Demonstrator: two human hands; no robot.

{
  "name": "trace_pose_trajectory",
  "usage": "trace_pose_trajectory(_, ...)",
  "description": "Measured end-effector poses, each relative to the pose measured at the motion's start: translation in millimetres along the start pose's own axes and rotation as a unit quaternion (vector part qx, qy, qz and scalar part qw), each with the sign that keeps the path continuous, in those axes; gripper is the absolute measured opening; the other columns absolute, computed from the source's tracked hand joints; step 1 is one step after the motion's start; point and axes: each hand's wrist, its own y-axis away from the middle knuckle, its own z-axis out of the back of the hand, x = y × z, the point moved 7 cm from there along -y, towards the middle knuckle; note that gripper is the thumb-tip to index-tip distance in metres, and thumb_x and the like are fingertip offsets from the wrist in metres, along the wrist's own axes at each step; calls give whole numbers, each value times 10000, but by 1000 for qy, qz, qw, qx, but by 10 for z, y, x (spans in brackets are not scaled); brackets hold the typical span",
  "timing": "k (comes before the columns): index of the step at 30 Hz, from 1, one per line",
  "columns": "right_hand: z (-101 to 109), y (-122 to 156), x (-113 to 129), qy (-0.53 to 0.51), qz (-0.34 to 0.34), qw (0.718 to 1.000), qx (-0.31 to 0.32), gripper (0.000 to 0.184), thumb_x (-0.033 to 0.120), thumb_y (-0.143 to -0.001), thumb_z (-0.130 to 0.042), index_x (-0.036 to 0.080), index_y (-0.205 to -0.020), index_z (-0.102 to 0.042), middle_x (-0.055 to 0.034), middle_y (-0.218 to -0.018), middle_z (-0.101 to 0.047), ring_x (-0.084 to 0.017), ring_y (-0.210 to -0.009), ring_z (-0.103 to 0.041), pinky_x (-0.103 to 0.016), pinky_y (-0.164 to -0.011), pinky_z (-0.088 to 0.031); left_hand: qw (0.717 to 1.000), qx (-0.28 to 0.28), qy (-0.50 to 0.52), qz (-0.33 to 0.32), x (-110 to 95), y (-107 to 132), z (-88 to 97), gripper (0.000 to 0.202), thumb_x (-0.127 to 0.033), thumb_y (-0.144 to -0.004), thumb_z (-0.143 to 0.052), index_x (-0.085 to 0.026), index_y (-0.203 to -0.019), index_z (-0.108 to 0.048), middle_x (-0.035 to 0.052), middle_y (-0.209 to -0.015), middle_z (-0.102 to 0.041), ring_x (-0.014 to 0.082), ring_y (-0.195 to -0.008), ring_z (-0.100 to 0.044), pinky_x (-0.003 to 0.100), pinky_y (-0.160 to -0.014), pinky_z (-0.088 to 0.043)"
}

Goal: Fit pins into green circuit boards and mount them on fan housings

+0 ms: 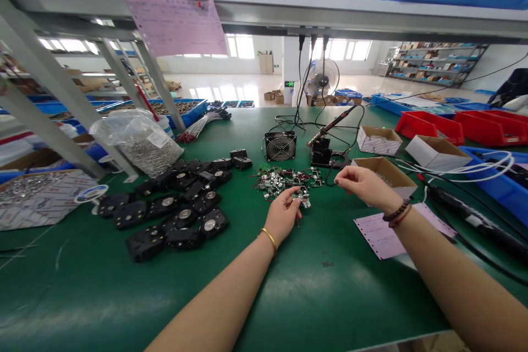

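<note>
Near the frame's centre, the left hand bends thumb and forefinger at a small metal part; whether they grip it I cannot tell. Its long axis is too small to read. Right of centre, the right hand has fingertips pressed together, pointing left; anything between them is indistinct. Just beyond, a wired-parts pile stretches left to right across the green worktop.

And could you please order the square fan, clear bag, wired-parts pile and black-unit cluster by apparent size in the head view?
1. Black-unit cluster
2. Clear bag
3. Wired-parts pile
4. Square fan
</note>
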Motion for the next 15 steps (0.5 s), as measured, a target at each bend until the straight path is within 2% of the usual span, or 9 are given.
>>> trace_pose_trajectory(3, -473, 38, 107, -48, 3, 995, 84, 231, 311, -823, -576, 103, -886, -653, -36, -739, -619, -122, -644, -560, -237, -607, -455, 1000, -13, -14, 12, -20, 19, 10, 473, -140, -904, -495, -6, -1358, -497, 3, -610, -577, 89, -534, -495, 166, -514, -384)
trace_pose_trajectory(6, -743, 50, 117, -81, 2, 989, 121, 215, 186, -840, -509, 100, -943, -677, -45, -786, -651, -122, -688, -600, -251, -683, -506, 1000, -11, -23, 13, -17, 26, -4, 470, -107, -918, -488, -25, -1380, -482, 17, -670, -615, 89, -556, -530, 168, -522, -398)
trace_pose_trajectory(11, -852, 36, 97, -104, 15, 988, 110, 202, 168, -835, -512, 105, -946, -668, -49, -815, -661, -130, -705, -619, -260, -686, -520, 1000, 7, -3, -4, -1, 33, -74, 447, -71, -920, -493, -38, -1366, -490, 53, -796, -653, 112, -712, -649, 165, -574, -446)
trace_pose_trajectory(13, -812, 29, 106, -67, 34, 994, 84, 201, 178, -848, -504, 114, -954, -662, -52, -831, -657, -135, -720, -612, -264, -685, -506, 1000, 7, 5, 1, -2, 41, -86, 438, -56, -917, -492, -36, -1355, -496, 55, -809, -655, 112, -720, -659, 164, -584, -455)
trace_pose_trajectory(15, -747, 39, 113, 22, 53, 996, 62, 179, 178, -852, -514, 124, -948, -655, -58, -854, -643, -148, -752, -599, -281, -710, -492, 1000, -7, 0, 12, -13, 48, -66, 434, -54, -917, -495, -31, -1350, -500, 44, -766, -647, 108, -690, -650, 163, -576, -451)
